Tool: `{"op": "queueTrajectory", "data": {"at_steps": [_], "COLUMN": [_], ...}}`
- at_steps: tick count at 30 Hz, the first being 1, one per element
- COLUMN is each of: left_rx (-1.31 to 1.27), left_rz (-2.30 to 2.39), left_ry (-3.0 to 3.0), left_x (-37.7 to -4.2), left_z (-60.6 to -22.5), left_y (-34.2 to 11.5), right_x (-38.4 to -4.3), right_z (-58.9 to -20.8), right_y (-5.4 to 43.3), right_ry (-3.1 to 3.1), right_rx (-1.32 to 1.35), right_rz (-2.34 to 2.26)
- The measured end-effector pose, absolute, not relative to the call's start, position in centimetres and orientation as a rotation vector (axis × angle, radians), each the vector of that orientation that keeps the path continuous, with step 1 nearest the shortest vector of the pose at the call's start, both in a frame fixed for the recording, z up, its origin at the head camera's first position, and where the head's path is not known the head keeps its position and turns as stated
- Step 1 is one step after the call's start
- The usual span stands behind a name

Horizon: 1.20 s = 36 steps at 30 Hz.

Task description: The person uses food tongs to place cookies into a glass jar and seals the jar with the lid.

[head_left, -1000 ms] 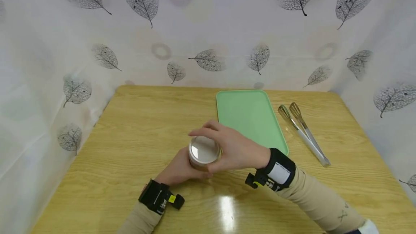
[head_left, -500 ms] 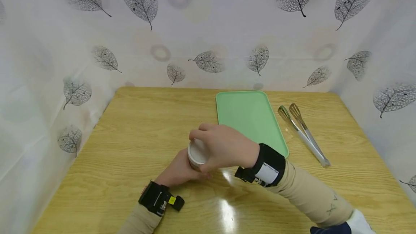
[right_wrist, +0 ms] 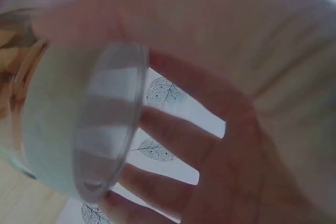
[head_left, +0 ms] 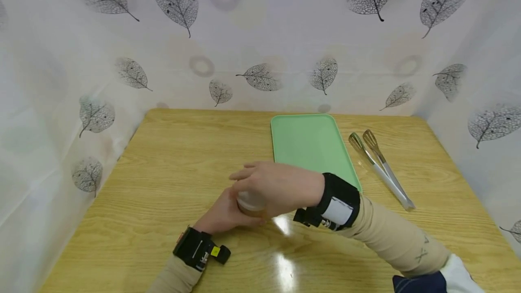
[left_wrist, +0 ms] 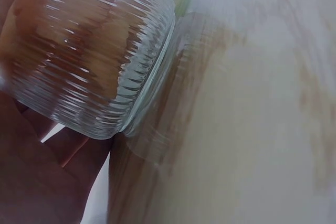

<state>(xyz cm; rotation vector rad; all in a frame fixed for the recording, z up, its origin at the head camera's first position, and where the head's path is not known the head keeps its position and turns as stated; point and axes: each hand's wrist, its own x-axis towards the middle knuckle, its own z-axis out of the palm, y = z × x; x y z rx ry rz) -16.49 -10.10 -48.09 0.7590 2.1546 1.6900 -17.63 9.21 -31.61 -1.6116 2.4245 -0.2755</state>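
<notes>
A ribbed clear glass jar [left_wrist: 105, 56] with brownish pieces in it stands on the wooden table. My left hand [head_left: 224, 214] grips its side, fingers wrapped around the glass. On top sits a round pale lid [head_left: 250, 200], largely covered in the head view by my right hand [head_left: 285, 188]. Thumb and fingers of that hand curl around the lid's rim, with the palm facing it. In the right wrist view the translucent lid [right_wrist: 107, 124] shows between the thumb and the spread fingers, and orange-brown pieces [right_wrist: 21, 72] appear inside the jar.
Behind the right hand lies a light green tray [head_left: 309, 141]. Metal tongs [head_left: 382, 171] rest to the right of the tray. A white curtain [head_left: 260, 35] printed with leaves surrounds the wooden table [head_left: 183, 148] at the back and sides.
My right hand has turned over the lid, its wrist shifting a little left, and now covers more of the lid. The left hand keeps its grip on the jar in place.
</notes>
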Motion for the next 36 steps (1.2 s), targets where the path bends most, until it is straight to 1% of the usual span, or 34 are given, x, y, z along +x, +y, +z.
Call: {"op": "queueTrajectory", "data": {"at_steps": [8, 14, 19, 24, 28, 36], "left_rx": [0.754, 0.754, 0.855, 0.781, 0.736, 0.761], "left_rz": [1.683, 1.655, 1.645, 1.645, 1.669, 1.714], "left_ry": [2.144, 2.136, 2.15, 2.136, 2.109, 2.075], "left_x": [-16.6, -16.7, -16.8, -16.6, -16.6, -16.7], "left_z": [-48.0, -48.0, -48.2, -48.1, -47.9, -48.2], "left_y": [-10.1, -10.1, -10.1, -10.0, -10.1, -10.2], "right_x": [-17.7, -17.3, -17.0, -17.1, -17.2, -18.0], "right_z": [-31.7, -32.9, -34.2, -33.6, -32.9, -32.3], "right_y": [9.1, 8.2, 7.8, 8.0, 8.2, 8.3], "right_ry": [2.567, 2.832, 3.038, 2.976, 2.875, 2.607], "right_rx": [-1.515, -1.3, -1.285, -1.222, -1.314, -1.594], "right_rz": [-0.285, -0.167, -0.049, -0.014, -0.069, -0.157]}}
